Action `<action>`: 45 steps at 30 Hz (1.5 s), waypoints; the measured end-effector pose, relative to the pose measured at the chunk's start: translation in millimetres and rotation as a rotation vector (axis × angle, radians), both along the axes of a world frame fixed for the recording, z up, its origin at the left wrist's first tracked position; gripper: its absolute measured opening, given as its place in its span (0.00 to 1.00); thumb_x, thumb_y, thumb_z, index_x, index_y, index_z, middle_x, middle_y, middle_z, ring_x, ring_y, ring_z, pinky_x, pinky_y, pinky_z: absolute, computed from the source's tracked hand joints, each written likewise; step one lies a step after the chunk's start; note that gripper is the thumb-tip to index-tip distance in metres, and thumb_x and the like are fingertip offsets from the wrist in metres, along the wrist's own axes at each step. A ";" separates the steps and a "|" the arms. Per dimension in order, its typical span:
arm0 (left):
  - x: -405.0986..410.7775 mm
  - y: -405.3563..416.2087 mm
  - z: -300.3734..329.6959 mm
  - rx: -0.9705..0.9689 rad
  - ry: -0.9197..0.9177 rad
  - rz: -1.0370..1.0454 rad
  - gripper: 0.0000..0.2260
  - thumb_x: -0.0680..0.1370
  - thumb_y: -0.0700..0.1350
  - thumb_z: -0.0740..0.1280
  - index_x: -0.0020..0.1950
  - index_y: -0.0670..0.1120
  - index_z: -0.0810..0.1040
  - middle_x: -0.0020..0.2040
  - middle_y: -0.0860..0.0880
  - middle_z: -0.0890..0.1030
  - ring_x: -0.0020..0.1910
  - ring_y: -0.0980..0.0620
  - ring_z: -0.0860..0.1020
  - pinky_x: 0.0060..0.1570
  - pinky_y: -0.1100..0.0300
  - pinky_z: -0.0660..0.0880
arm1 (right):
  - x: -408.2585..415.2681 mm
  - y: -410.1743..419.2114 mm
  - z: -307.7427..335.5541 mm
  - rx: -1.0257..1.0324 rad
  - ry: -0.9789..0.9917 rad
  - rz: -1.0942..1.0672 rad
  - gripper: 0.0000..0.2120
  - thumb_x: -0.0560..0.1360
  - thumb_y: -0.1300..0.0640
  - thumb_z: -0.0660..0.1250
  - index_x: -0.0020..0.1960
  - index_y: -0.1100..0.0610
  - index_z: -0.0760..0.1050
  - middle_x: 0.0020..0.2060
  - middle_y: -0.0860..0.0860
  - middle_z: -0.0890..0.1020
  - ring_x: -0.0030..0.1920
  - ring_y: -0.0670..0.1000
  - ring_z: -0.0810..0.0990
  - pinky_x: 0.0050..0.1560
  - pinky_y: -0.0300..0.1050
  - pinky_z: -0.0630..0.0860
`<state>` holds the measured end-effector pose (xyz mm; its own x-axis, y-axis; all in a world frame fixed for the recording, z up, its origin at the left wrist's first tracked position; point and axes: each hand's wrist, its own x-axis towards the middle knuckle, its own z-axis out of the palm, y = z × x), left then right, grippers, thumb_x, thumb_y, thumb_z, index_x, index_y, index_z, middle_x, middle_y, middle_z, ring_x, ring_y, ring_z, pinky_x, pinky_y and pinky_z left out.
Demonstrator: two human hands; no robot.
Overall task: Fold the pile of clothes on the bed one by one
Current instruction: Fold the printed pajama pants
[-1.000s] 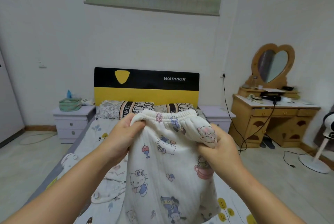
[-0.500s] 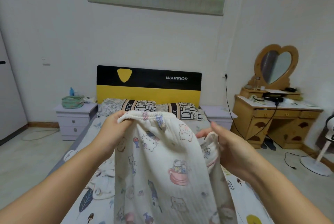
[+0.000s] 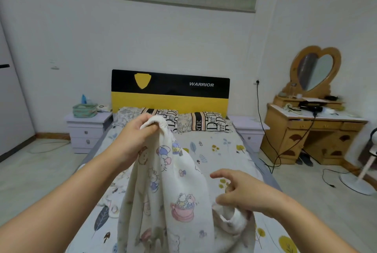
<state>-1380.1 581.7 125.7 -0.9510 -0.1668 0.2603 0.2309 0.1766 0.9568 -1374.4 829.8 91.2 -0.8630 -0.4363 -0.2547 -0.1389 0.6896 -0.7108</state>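
White cartoon-print pants (image 3: 169,187) hang over the bed (image 3: 220,150) in front of me. My left hand (image 3: 134,136) grips the elastic waistband at the top and holds the garment up. My right hand (image 3: 238,195) is lower, to the right of the hanging cloth. Its forefinger and thumb stick out, while its lower fingers curl round a bunched part of the pants. Another pale printed garment (image 3: 111,201) lies on the sheet behind my left forearm, mostly hidden.
Two patterned pillows (image 3: 208,122) lie against the black and yellow headboard (image 3: 169,93). A lilac nightstand (image 3: 86,130) stands on the left and a wooden dressing table (image 3: 318,130) with trailing cables on the right. A fan base (image 3: 357,183) stands on the floor.
My right hand let go of the waistband, dropped down to the right and took a lower part of the pants. The waistband has gathered into my left hand and the garment hangs narrower.
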 end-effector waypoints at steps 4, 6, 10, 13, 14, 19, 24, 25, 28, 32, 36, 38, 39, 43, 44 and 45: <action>8.9 11.3 1.5 -0.051 0.006 -0.186 0.11 0.78 0.33 0.58 0.40 0.45 0.73 0.32 0.54 0.75 0.29 0.62 0.72 0.28 0.70 0.67 | -1.5 -14.9 2.3 -0.227 0.141 -0.089 0.31 0.73 0.45 0.67 0.72 0.39 0.57 0.54 0.45 0.74 0.50 0.45 0.76 0.45 0.35 0.72; 10.8 22.2 1.1 -0.101 0.022 -0.275 0.10 0.77 0.33 0.60 0.39 0.45 0.74 0.31 0.55 0.76 0.29 0.62 0.73 0.28 0.72 0.67 | -3.3 -28.1 7.3 -0.340 0.163 -0.055 0.34 0.73 0.44 0.66 0.72 0.34 0.52 0.64 0.40 0.66 0.63 0.43 0.68 0.55 0.38 0.69; 10.6 28.1 -0.9 -0.170 0.048 -0.314 0.09 0.75 0.34 0.64 0.37 0.46 0.74 0.32 0.55 0.76 0.32 0.61 0.71 0.30 0.71 0.66 | -6.9 -38.1 10.0 -0.443 0.073 0.097 0.13 0.72 0.54 0.70 0.56 0.52 0.76 0.51 0.46 0.79 0.49 0.46 0.77 0.50 0.44 0.75; 9.3 16.8 -5.9 -0.242 0.011 -0.261 0.08 0.72 0.34 0.69 0.36 0.44 0.75 0.31 0.54 0.76 0.31 0.60 0.72 0.29 0.71 0.67 | -2.9 -25.7 18.5 -0.480 0.072 0.024 0.03 0.72 0.64 0.70 0.42 0.61 0.75 0.33 0.50 0.78 0.35 0.48 0.76 0.36 0.39 0.72; 9.0 11.6 -8.3 -0.293 -0.026 -0.288 0.07 0.70 0.35 0.72 0.36 0.44 0.76 0.30 0.54 0.77 0.30 0.60 0.72 0.29 0.70 0.68 | -1.0 -20.3 22.8 -0.450 0.113 0.009 0.05 0.71 0.64 0.70 0.40 0.61 0.75 0.32 0.51 0.78 0.33 0.48 0.75 0.35 0.40 0.71; 4.1 -10.7 -28.6 -0.753 -0.241 -0.453 0.15 0.58 0.59 0.74 0.33 0.50 0.76 0.31 0.52 0.75 0.30 0.57 0.71 0.31 0.62 0.65 | 8.6 3.2 50.5 -0.337 0.293 0.015 0.12 0.68 0.60 0.74 0.34 0.60 0.72 0.32 0.54 0.76 0.34 0.50 0.72 0.36 0.45 0.67; -3.5 -41.1 -49.5 -0.721 -0.302 -0.328 0.29 0.51 0.74 0.69 0.30 0.49 0.76 0.34 0.56 0.74 0.33 0.58 0.71 0.37 0.62 0.65 | 10.0 40.6 74.1 -0.420 0.320 -0.091 0.22 0.55 0.44 0.79 0.31 0.59 0.73 0.29 0.53 0.78 0.31 0.48 0.74 0.32 0.36 0.69; -4.3 -44.6 -48.7 -0.663 -0.288 -0.307 0.31 0.51 0.75 0.68 0.32 0.49 0.78 0.36 0.56 0.75 0.36 0.59 0.73 0.40 0.63 0.66 | 8.1 48.2 73.4 -0.415 0.329 -0.114 0.26 0.54 0.37 0.77 0.30 0.58 0.73 0.29 0.53 0.77 0.31 0.48 0.73 0.32 0.36 0.68; -8.5 -45.1 -42.6 -0.441 -0.309 -0.325 0.30 0.55 0.66 0.74 0.41 0.42 0.81 0.41 0.46 0.81 0.40 0.53 0.77 0.45 0.57 0.70 | 0.5 62.6 58.3 -0.315 0.356 -0.210 0.23 0.63 0.38 0.72 0.29 0.56 0.68 0.27 0.52 0.71 0.29 0.49 0.68 0.32 0.41 0.64; -17.1 -28.0 -30.7 -0.278 -0.279 -0.288 0.09 0.75 0.43 0.68 0.49 0.37 0.77 0.49 0.35 0.81 0.44 0.44 0.79 0.46 0.51 0.74 | -6.3 73.5 30.6 -0.189 0.375 -0.222 0.19 0.73 0.52 0.68 0.28 0.56 0.65 0.22 0.47 0.66 0.25 0.45 0.63 0.28 0.34 0.59; -26.6 -11.8 -14.8 -0.182 -0.145 -0.242 0.04 0.77 0.36 0.63 0.45 0.43 0.73 0.40 0.44 0.81 0.37 0.48 0.79 0.37 0.55 0.75 | -1.7 79.0 12.1 -0.126 0.337 -0.244 0.15 0.72 0.55 0.70 0.30 0.56 0.70 0.21 0.44 0.73 0.25 0.40 0.68 0.27 0.30 0.62; -30.9 -6.0 -5.6 -0.156 -0.090 -0.225 0.06 0.77 0.34 0.63 0.46 0.46 0.73 0.39 0.44 0.80 0.34 0.49 0.79 0.33 0.58 0.77 | 0.9 77.5 3.9 -0.149 0.380 -0.310 0.14 0.71 0.58 0.71 0.31 0.58 0.71 0.25 0.48 0.76 0.27 0.40 0.71 0.29 0.30 0.65; -32.7 -4.8 -0.9 -0.157 -0.075 -0.221 0.07 0.77 0.34 0.63 0.46 0.46 0.75 0.40 0.44 0.80 0.34 0.50 0.79 0.31 0.60 0.78 | 2.2 77.0 0.4 -0.174 0.389 -0.349 0.12 0.71 0.59 0.71 0.33 0.59 0.71 0.29 0.53 0.77 0.31 0.43 0.74 0.32 0.34 0.68; -36.2 -5.3 18.3 -0.129 -0.161 -0.344 0.06 0.75 0.32 0.64 0.47 0.41 0.77 0.43 0.40 0.79 0.32 0.54 0.81 0.29 0.64 0.78 | 11.9 80.5 -7.7 -0.282 0.313 -0.489 0.11 0.72 0.66 0.68 0.36 0.57 0.68 0.33 0.53 0.74 0.33 0.47 0.71 0.33 0.38 0.66; -36.1 -8.1 22.4 -0.135 -0.197 -0.396 0.06 0.73 0.33 0.66 0.48 0.40 0.77 0.44 0.39 0.80 0.32 0.53 0.81 0.29 0.63 0.79 | 16.5 81.0 -7.4 -0.306 0.296 -0.510 0.11 0.72 0.67 0.68 0.37 0.57 0.69 0.32 0.52 0.75 0.34 0.47 0.72 0.33 0.39 0.67; -36.5 -12.0 26.2 -0.155 -0.212 -0.442 0.08 0.69 0.36 0.71 0.47 0.40 0.79 0.44 0.39 0.81 0.33 0.53 0.82 0.30 0.63 0.79 | 21.7 81.1 -5.3 -0.333 0.285 -0.526 0.10 0.72 0.68 0.68 0.38 0.57 0.70 0.32 0.52 0.77 0.34 0.49 0.74 0.35 0.42 0.69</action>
<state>-1416.7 569.7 151.9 -0.9566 0.2881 0.0444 0.1197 0.2493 0.9610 -1352.7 910.9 85.9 -0.9950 0.0438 0.0894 -0.0587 0.4678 -0.8819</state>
